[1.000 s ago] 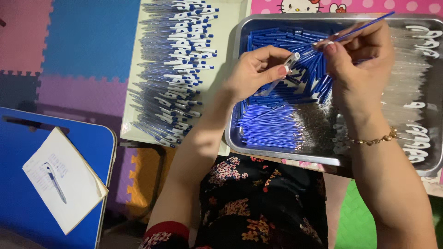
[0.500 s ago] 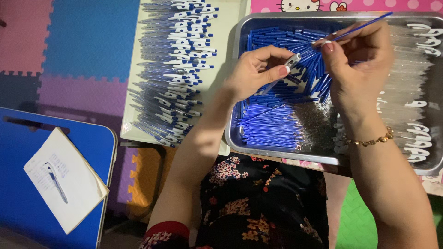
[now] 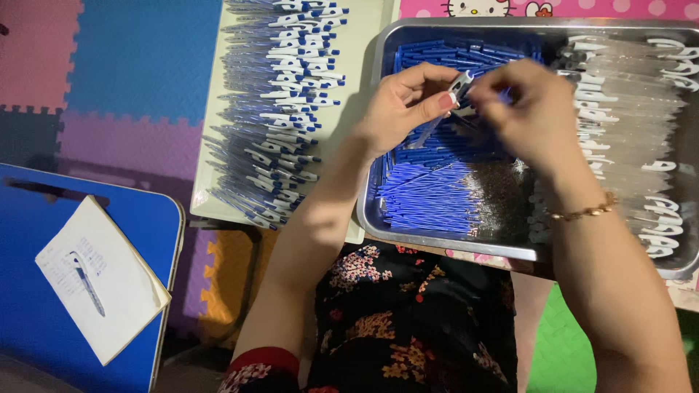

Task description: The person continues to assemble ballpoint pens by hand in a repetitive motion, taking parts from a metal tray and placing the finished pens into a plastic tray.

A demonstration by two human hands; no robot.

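Working over a steel tray (image 3: 378, 218) in the right half of the head-camera frame, a seated person assembled ballpoint pens. The left hand (image 3: 404, 105), just above centre, pinched a clear pen barrel (image 3: 457, 86) between thumb and curled fingers, its white clip end pointing up and to the right. The right hand (image 3: 528, 109), blurred by motion, met the left at that end of the barrel; its fingers were drawn together as if gripping something small, though what it held could not be told from the blur. A gold bracelet (image 3: 586, 212) circled the right wrist.

Inside the tray, a heap of blue refills (image 3: 429, 196) filled the left and centre, while clear empty barrels (image 3: 626, 124) lay stacked along the right side. At upper centre-left, a cream board (image 3: 364, 44) carried rows of finished pens (image 3: 280, 109) with blue tips and white clips. In the lower left, a notepad (image 3: 109, 284) with a pen (image 3: 87, 284) on it rested on a blue table (image 3: 29, 240). Coloured foam floor mats (image 3: 138, 58) covered the upper left.

The step in hand appeared to be fitting a part into the barrel held above the tray. The next move would likely call for seating that part squarely and keeping the barrel steady in the left-hand pinch, then carrying the pen left to the board.
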